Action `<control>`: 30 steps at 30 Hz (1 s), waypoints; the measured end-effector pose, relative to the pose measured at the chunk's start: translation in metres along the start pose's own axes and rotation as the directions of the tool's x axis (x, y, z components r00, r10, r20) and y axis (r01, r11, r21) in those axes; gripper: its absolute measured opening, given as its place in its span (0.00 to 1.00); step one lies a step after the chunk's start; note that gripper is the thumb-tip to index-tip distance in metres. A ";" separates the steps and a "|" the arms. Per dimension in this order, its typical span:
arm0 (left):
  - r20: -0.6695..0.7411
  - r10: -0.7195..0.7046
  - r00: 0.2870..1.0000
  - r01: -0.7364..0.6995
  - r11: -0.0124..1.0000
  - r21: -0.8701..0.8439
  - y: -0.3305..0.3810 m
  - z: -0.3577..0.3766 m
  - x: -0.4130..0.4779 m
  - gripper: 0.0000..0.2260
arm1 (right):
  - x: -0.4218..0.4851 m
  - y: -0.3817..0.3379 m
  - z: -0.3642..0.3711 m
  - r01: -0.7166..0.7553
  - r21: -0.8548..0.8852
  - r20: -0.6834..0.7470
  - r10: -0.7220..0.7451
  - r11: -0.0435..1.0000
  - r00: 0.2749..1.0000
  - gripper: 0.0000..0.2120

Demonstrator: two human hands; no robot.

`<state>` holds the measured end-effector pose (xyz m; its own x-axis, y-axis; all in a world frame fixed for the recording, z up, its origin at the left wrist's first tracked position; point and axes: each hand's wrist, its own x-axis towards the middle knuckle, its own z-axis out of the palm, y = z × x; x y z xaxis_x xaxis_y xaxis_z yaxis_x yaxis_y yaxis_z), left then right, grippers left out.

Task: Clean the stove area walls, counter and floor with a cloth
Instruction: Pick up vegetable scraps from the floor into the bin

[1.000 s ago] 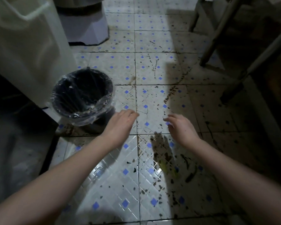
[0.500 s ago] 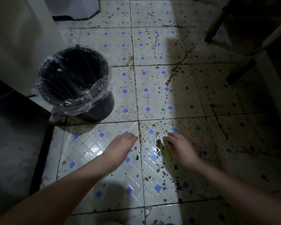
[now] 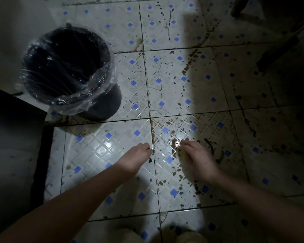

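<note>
Both arms are down low now. A second ago they hovered over the tile beside the bin; now they have dropped to the nearer tile and the view has sunk with them, so the person is bending right down to the floor.

The left hand hangs loosely curled just short of the grout line, with nothing visible in it. The right hand is bent at the knuckles, and its fingertips have closed in on a brown stain and a small yellow-green scrap. Whether they are pinching that scrap or only touching it, I cannot tell.

And the cloth? Not in view anywhere. So this reads as picking litter off the floor by hand before any wiping; the tiles are still spattered all over, and the floor part looks barely begun.

The lined bin stands up and to the left, near the left hand but apart from it, its mouth open and handy for a drop. On the far left a dark cabinet and a black strip along its foot close that side off. Furniture legs stand in shadow at the upper right, well apart from the hands. Between the two sides lies open tile, with the freest run straight ahead, though the right half is dim and its dirt harder to judge.
</note>
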<state>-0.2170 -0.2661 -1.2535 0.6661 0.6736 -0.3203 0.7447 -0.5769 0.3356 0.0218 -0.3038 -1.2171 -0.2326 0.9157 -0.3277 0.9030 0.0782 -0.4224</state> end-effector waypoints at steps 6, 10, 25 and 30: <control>0.056 -0.064 0.996 0.067 0.995 -0.067 0.000 -0.005 0.002 0.17 | -0.001 0.006 0.005 -0.005 0.032 -0.043 0.006 0.999 0.999 0.23; 0.086 -0.089 0.992 0.095 0.992 -0.080 0.000 -0.005 0.002 0.17 | 0.000 0.010 0.008 0.006 0.028 -0.072 -0.004 1.000 0.997 0.20; -0.068 -0.193 0.979 0.189 0.980 -0.067 -0.011 -0.015 -0.010 0.14 | 0.003 0.012 0.004 0.024 0.031 -0.121 -0.020 0.999 0.993 0.14; -0.046 -0.221 0.974 0.218 0.974 -0.060 -0.016 -0.005 -0.022 0.11 | 0.005 0.008 0.004 0.011 0.027 -0.093 -0.009 1.000 0.996 0.18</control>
<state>-0.2440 -0.2696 -1.2476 0.4824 0.8051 -0.3452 0.8682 -0.3873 0.3100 0.0261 -0.2996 -1.2251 -0.2060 0.9476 -0.2441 0.8901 0.0778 -0.4491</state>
